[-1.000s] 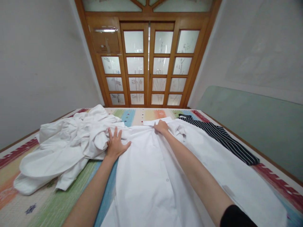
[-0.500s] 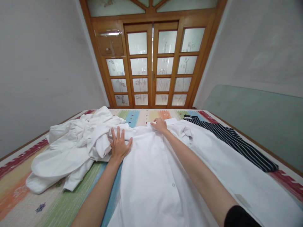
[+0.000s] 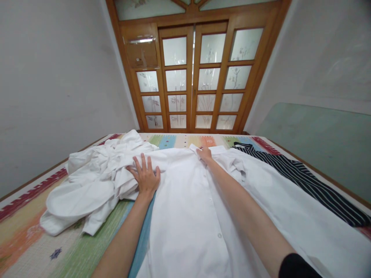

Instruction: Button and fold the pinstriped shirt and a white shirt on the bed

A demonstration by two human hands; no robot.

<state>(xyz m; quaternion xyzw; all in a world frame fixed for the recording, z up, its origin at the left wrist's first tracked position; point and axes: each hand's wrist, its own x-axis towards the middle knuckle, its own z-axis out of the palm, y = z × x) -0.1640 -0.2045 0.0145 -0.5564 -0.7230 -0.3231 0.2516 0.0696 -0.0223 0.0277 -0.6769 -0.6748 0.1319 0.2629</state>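
The shirt (image 3: pixel 182 197) lies right of heaped clothing (image 3: pixel 101 173), before the doors (image 3: pixel 196 79).

The white button-front shirt (image 3: pixel 182 200) is smooth, matt cloth with a faintly shiny, plastic-looking button (image 3: pixel 219 235); the white garment heap (image 3: pixel 95 173) is matt cloth too, roughened by creases. The multicoloured coverlet (image 3: pixel 100 231) looks woven and dull. The doors (image 3: pixel 190 108) are glossy wood with frosted-looking glass panes (image 3: pixel 209 79).
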